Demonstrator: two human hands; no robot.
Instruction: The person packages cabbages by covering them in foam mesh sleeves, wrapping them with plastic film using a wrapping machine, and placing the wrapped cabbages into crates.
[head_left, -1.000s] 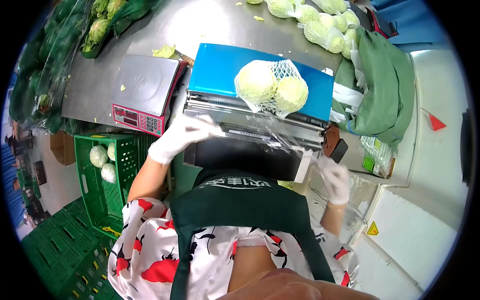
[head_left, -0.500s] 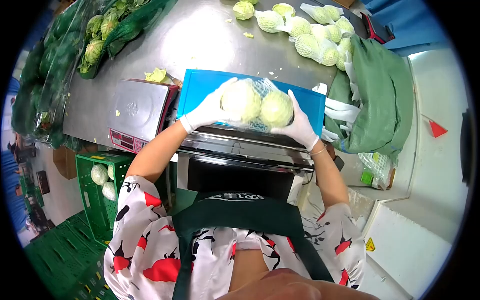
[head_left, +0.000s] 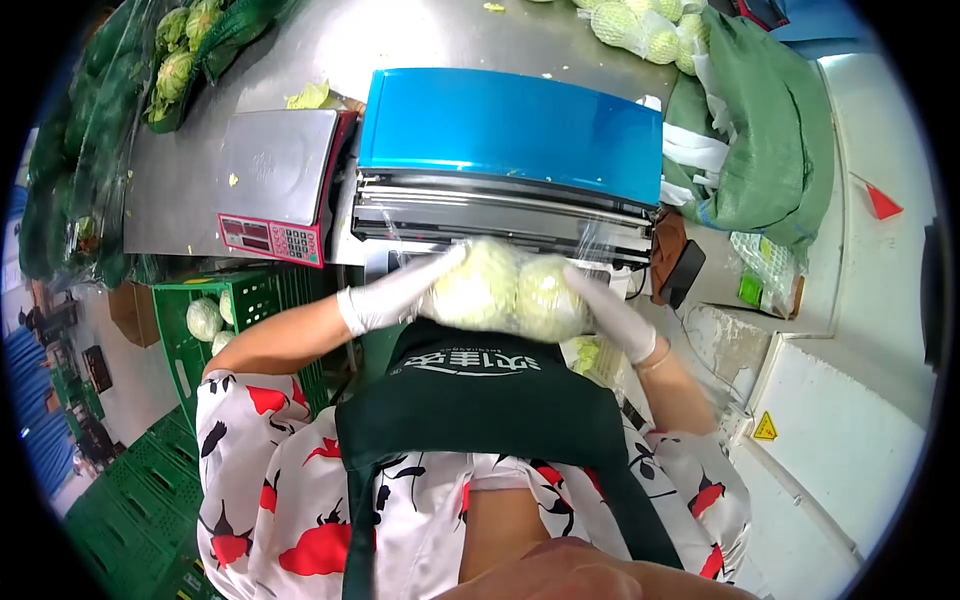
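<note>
At centre frame, my white-gloved left hand (head_left: 405, 290) and white-gloved right hand (head_left: 615, 312) clasp round pale-green cabbages (head_left: 478, 285) in clear plastic film (head_left: 515, 318); I'd press evenly, keeping both together.

A scale (head_left: 275, 165) stands on the metal table (head_left: 165, 195), well left of a rumpled green sack (head_left: 775, 140)

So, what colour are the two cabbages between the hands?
The two cabbages are pale yellowish green, seen best in the head view.
</note>
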